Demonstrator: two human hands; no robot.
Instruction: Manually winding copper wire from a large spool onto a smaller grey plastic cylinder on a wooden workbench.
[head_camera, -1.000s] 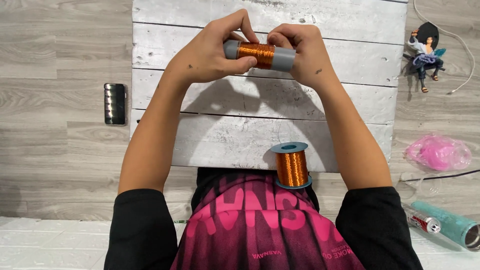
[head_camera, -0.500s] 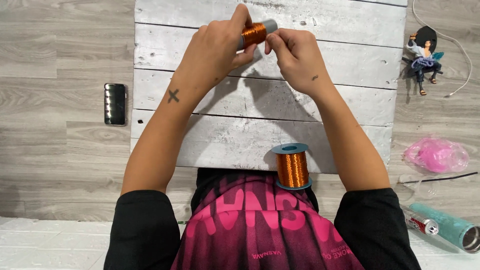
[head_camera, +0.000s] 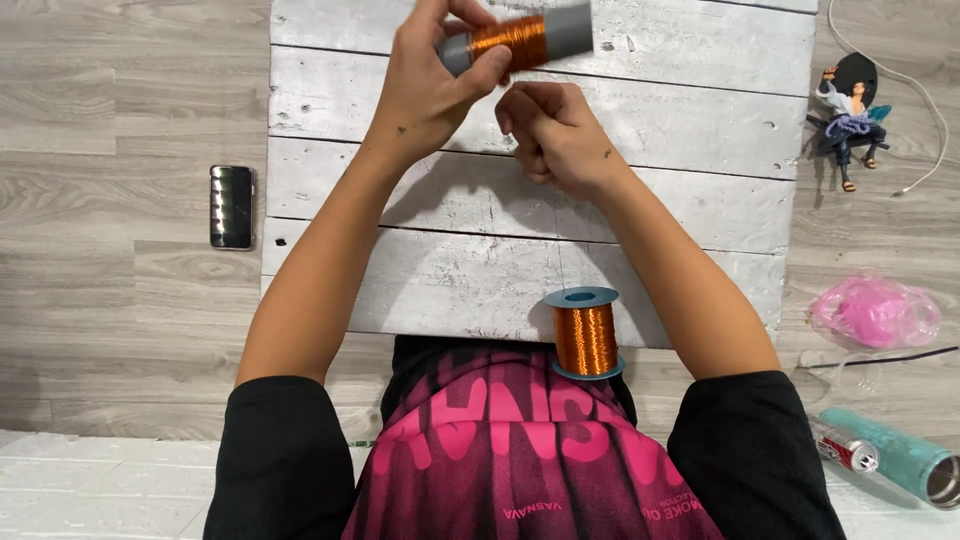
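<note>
My left hand (head_camera: 432, 82) grips a grey tube (head_camera: 566, 30) partly wound with copper wire (head_camera: 508, 40), held up over the far part of the white plank board (head_camera: 700, 120). My right hand (head_camera: 550, 135) is closed just below the tube; the thin wire is not visible in its fingers. A blue spool of copper wire (head_camera: 586, 335) stands upright at the board's near edge, against my pink and black shirt.
A black phone (head_camera: 231, 206) lies on the grey floor left of the board. To the right are a small figurine (head_camera: 850, 125) with a white cable, a pink plastic bag (head_camera: 875, 312), and a teal bottle (head_camera: 900, 462) beside a can.
The tube has turned and moved up and right in my left hand. My right hand has let go of the tube's end and dropped below it, fingers closed.
</note>
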